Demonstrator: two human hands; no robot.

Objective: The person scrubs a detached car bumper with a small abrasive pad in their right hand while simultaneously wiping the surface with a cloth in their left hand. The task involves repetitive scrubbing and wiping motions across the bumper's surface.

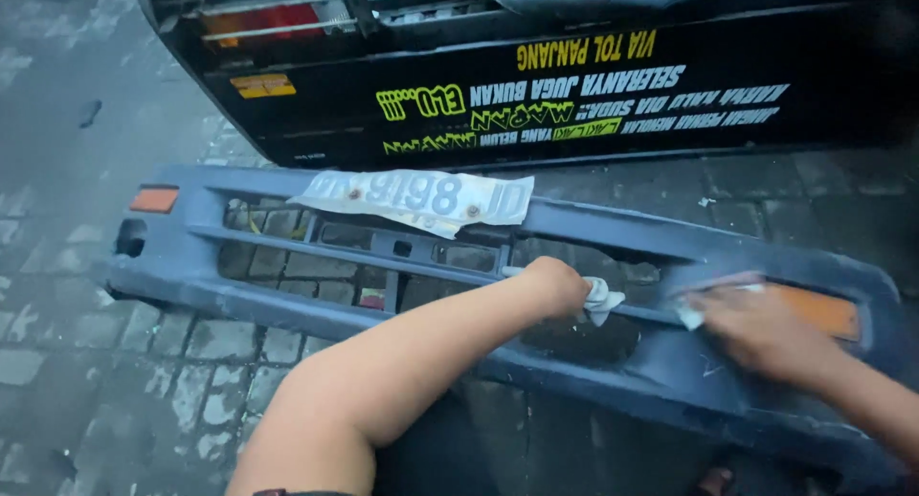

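One blue bumper lay across the paving stones; it carried two orange lamps, one at ten o'clock and one at three o'clock, and one bent white plate near twelve. The left hand was closed around one white rag at the centre bar; the right hand, blurred, pressed a second pale cloth flat on the bumper just beside the right lamp; one black vehicle panel stood behind.
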